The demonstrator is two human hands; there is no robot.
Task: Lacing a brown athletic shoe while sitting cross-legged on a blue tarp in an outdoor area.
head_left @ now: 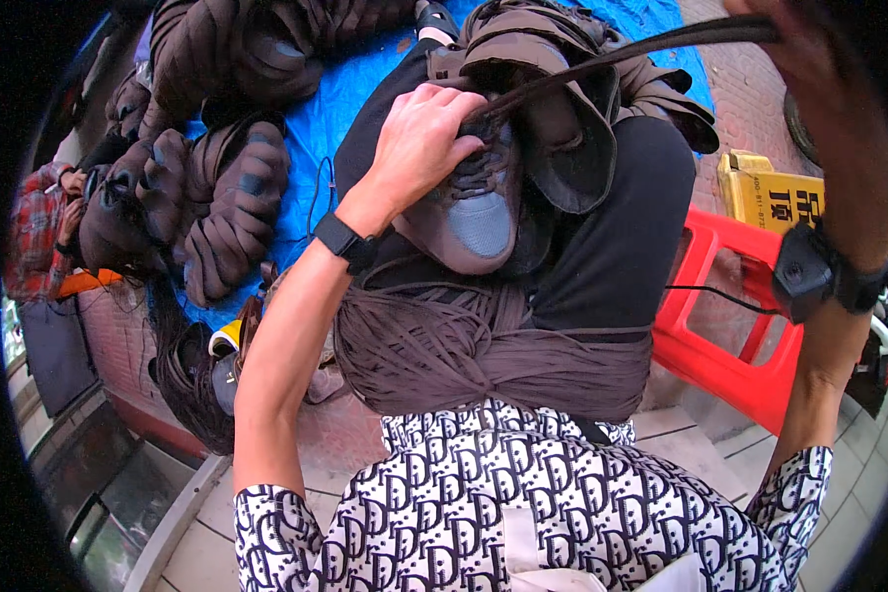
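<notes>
A dark grey-brown shoe upper (pixel 479 225) with a blue-grey mesh toe rests on my lap, its toe toward me. My left hand (pixel 426 143) grips it near the collar, fingers curled over the edge and thumb by the eyelets. From there a dark shoelace (pixel 646 46) runs taut up to the right. At the upper right rim my right hand (pixel 794 44) is closed on the lace's other end, partly cut off and in shadow. A thick bundle of dark laces (pixel 493 355) lies across my lap. More uppers (pixel 572 158) sit just beyond the one I hold.
Curved stacks of nested shoe uppers (pixel 232 212) lie on a blue tarp (pixel 350 94) at the left. A red plastic stool (pixel 725 326) and a yellow box (pixel 760 197) stand at the right. Someone in a plaid shirt (pixel 39 232) is at the far left.
</notes>
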